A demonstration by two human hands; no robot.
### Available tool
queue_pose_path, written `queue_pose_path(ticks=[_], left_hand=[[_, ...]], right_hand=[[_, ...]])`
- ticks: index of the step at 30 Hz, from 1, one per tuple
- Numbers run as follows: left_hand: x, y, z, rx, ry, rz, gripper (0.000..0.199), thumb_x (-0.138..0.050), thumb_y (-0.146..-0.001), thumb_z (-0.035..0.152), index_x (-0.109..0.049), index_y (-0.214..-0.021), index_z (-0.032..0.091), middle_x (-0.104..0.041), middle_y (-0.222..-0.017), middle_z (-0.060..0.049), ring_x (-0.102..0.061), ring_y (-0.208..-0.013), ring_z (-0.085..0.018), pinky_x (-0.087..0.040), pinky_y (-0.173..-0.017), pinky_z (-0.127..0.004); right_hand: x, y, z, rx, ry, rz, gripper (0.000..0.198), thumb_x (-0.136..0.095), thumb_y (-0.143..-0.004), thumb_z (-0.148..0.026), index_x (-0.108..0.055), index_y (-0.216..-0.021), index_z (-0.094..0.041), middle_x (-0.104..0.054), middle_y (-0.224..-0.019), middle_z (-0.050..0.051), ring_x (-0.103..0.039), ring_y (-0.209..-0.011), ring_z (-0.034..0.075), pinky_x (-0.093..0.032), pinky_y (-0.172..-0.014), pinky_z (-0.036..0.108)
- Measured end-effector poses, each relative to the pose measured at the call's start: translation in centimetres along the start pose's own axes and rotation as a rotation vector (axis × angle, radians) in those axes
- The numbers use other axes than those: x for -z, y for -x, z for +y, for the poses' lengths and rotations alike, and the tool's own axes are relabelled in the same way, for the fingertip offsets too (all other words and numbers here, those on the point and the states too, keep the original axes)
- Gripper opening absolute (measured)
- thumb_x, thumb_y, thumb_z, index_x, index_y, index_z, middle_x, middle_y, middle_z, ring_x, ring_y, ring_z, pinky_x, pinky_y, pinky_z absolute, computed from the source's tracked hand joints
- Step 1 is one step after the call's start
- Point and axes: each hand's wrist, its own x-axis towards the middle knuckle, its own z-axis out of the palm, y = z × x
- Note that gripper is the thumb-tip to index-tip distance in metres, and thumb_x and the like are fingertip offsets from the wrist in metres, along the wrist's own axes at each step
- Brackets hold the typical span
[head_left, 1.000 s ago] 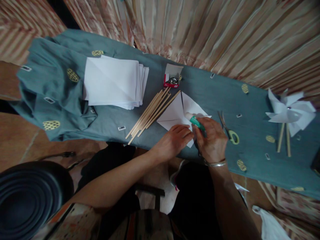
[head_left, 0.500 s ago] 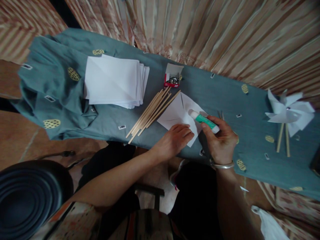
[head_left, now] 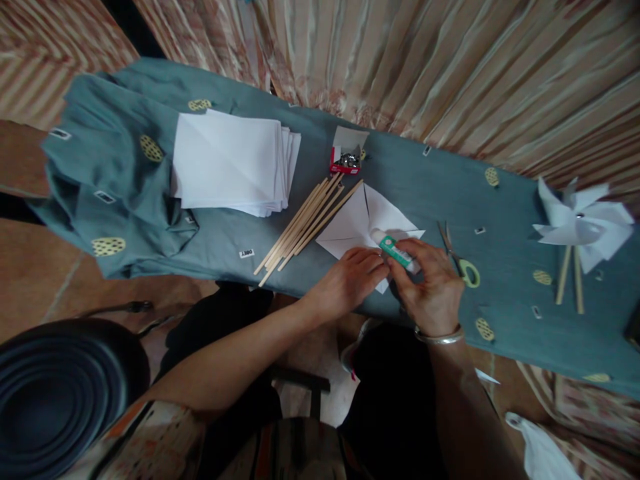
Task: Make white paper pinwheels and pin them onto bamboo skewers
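A square white paper (head_left: 345,220), cut inward from its corners, lies flat on the cloth in front of me. My left hand (head_left: 353,279) rests on its near left part, fingers lying flat and close together. With my right hand (head_left: 434,287) I grip a green and white glue stick (head_left: 395,251), its white end at the paper's middle. Right of that hand are scissors (head_left: 469,272) with light green handles.
Thin wooden sticks (head_left: 305,227) lie left of the paper, below an open red box (head_left: 346,160) of small shiny metal pieces. A stack of white paper (head_left: 227,160) sits farther left. White paper pinwheels (head_left: 580,217) on sticks lie at the right. A dark round stool (head_left: 65,400) stands lower left.
My right hand has moved left and slightly down with the glue stick, bringing its tip to the paper's middle. The scissors' handles now show. My left hand stays on the paper.
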Motion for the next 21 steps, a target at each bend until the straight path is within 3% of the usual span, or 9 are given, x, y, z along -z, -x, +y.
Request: queue_pose_path(ticks=[13,21], left_hand=[[-0.1,-0.2,0.1,0.016,-0.025,-0.013,0.022,-0.047,-0.097,0.019,-0.061,-0.113,0.013,-0.066,-0.111,-0.009,-0.057,-0.116,-0.020,-0.045,-0.104,-0.039],[-0.4,-0.2,-0.1,0.021,-0.048,-0.012,0.021,-0.045,-0.098,0.018,-0.063,-0.109,0.015,-0.067,-0.107,-0.008,-0.056,-0.120,-0.021,-0.046,-0.102,-0.040]], right_hand=[[-0.8,-0.5,-0.1,0.020,0.055,-0.024,0.019,-0.055,-0.093,-0.027,-0.066,-0.108,-0.024,-0.073,-0.111,0.007,-0.066,-0.105,0.025,-0.050,-0.094,0.044],[-0.5,-0.5,1.0,-0.295,-0.228,0.099,0.026,-0.070,-0.081,-0.038,-0.068,-0.100,-0.021,-0.073,-0.096,0.004,-0.069,-0.086,0.022,-0.055,-0.082,0.039]])
